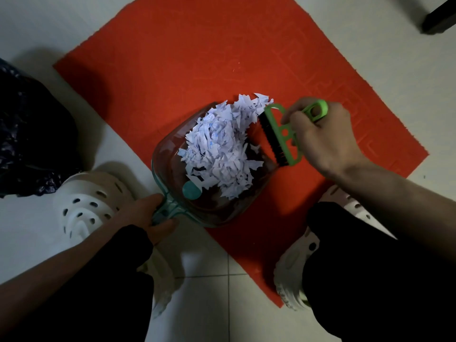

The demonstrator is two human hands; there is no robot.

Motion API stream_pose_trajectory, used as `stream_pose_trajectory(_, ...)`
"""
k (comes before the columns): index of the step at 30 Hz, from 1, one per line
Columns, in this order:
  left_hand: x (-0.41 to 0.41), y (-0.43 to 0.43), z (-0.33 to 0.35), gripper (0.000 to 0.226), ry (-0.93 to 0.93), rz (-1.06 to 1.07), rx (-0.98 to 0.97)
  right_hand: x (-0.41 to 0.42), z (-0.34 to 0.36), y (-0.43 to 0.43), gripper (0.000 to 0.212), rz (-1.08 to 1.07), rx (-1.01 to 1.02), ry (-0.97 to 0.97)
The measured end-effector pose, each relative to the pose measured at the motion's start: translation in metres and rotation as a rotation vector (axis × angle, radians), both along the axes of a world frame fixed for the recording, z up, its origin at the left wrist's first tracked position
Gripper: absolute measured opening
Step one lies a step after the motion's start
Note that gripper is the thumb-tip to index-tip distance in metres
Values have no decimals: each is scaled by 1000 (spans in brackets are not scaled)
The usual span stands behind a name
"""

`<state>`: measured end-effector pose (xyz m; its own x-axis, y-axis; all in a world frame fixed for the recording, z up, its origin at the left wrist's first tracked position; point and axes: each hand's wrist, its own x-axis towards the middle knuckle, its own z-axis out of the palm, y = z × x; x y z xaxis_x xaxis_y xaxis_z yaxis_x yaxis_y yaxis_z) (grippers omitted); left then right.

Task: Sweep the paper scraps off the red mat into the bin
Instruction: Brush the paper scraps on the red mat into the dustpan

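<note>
Your left hand (145,213) is curled tight round the handle (164,212) of the clear dustpan (170,149); your right hand (323,137) grips the green brush (283,134), its dark bristles (269,137) standing at the pan's open mouth. Most of the paper scraps (219,149) lie heaped inside the pan; a few at the far end of the mouth (256,99) seem to sit on the lip or on the red mat (185,58) just beyond it.

To finish the stroke well, press the pan's lip flat to the mat so nothing slides under; draw the brush in short, low strokes toward the handle; catch the far stragglers first; then tip the pan back a little before lifting, for the heap stands high and loose.

The pan straddles the mat's near-left edge, part of it over the pale floor (49,25); your clogs (84,206) stand just beside it on either side, so room there is tight. The dark bag (29,134) at your left, which I take for the bin, is near; carry the pan level across that short gap of floor. A dark furniture leg (439,18) stands well apart, far right.
</note>
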<state>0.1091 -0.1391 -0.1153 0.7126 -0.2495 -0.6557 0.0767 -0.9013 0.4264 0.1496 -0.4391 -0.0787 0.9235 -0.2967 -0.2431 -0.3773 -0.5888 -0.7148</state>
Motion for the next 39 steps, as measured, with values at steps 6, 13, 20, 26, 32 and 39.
stream_pose_trajectory(6,-2,1,-3,33,16,57,-39,20,-13,-23,24,-38,-143,-64)
stream_pose_trajectory(13,-1,-1,1,39,-35,19,4,41,-24,-20,25,128,-261,-16)
stream_pose_trajectory(20,1,-2,3,31,-10,9,18,35,-15,-11,22,195,-136,-51)
stream_pose_trajectory(26,1,-1,2,35,6,9,19,49,-16,-17,31,191,-229,8)
stream_pose_trajectory(32,1,0,0,34,-28,-30,53,36,-19,3,27,333,-105,92)
stream_pose_trajectory(39,2,2,-1,36,-1,-24,34,46,-14,-3,30,222,-88,-22)
